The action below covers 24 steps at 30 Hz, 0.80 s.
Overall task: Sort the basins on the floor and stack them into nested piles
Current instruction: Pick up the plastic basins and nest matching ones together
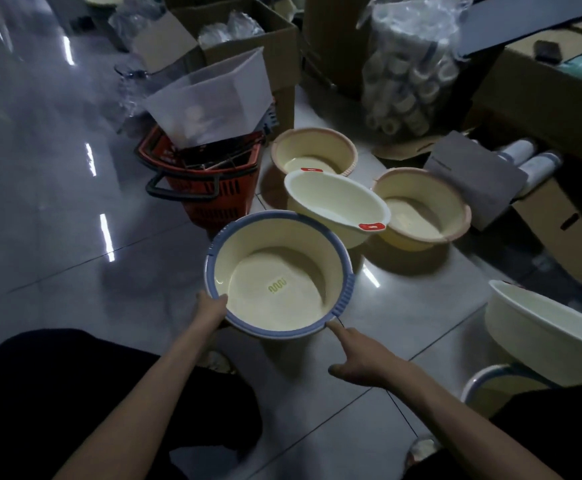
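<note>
A cream basin with a blue rim (pixel 275 282) is tilted toward me just above the tiled floor. My left hand (pixel 211 311) grips its near-left rim, thumb inside. My right hand (pixel 359 358) touches the near-right rim with an outstretched index finger. Behind it a white oval basin with red handle tabs (pixel 334 206) leans tilted between two cream basins with pink rims, one farther back (pixel 314 154) and one to the right (pixel 421 209). At the right edge a white basin (pixel 542 327) rests on a blue-rimmed basin (pixel 497 382).
A red shopping basket (pixel 210 185) holding a translucent box (pixel 213 98) stands left of the basins. Cardboard boxes (pixel 248 39) and a bag of rolls (pixel 411 74) line the back; more boxes (pixel 552 209) sit at the right. My dark-clad knees frame the bottom.
</note>
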Available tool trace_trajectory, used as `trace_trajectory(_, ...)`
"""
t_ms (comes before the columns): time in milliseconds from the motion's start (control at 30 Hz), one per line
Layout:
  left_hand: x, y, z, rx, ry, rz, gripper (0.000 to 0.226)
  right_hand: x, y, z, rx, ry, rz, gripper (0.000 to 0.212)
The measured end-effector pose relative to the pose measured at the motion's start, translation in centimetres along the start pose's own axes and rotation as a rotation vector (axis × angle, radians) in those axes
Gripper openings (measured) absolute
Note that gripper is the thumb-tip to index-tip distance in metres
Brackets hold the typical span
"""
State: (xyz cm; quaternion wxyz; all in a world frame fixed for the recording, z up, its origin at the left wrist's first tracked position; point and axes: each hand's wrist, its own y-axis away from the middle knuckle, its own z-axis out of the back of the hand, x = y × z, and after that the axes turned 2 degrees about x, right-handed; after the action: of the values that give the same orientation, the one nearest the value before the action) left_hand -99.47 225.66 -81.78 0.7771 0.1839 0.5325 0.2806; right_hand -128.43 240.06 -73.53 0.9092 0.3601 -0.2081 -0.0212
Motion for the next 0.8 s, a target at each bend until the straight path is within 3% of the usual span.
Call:
trace_trajectory(100,1.2,-0.2,0.1,0.028,0.143,-0.076,0.035,0.5,-0.4,-0.4,0.010,-0.023,0.050,0.099)
trace_trajectory(200,2.4,-1.4,0.2,0.042,0.316,-0.046,0.039,1.0,-1.0,-0.8,0.021,-0.045,0.075,0.105)
trace_trajectory(433,-1.3,-3.0,0.6,0.052,0.382,-0.142,0.063,0.7,-2.3,-1.8,0.053,-0.033,0.069,0.101)
trace_trajectory(533,-2.6,-5.3,0.6,0.095,0.408,-0.056,0.068,0.2,-2.9,-2.0,0.039,0.001,0.044,0.100)
trace_trajectory(633,0.5,-6.0,0.0,0.070,0.260,0.067,0.053,0.0,-3.2,-1.8,0.026,0.013,0.042,0.096)
trace_trajectory(800,6.4,-4.1,-3.0,0.093,0.233,0.253,0.067,-0.2,-3.6,-2.1,0.010,0.052,0.017,0.092)
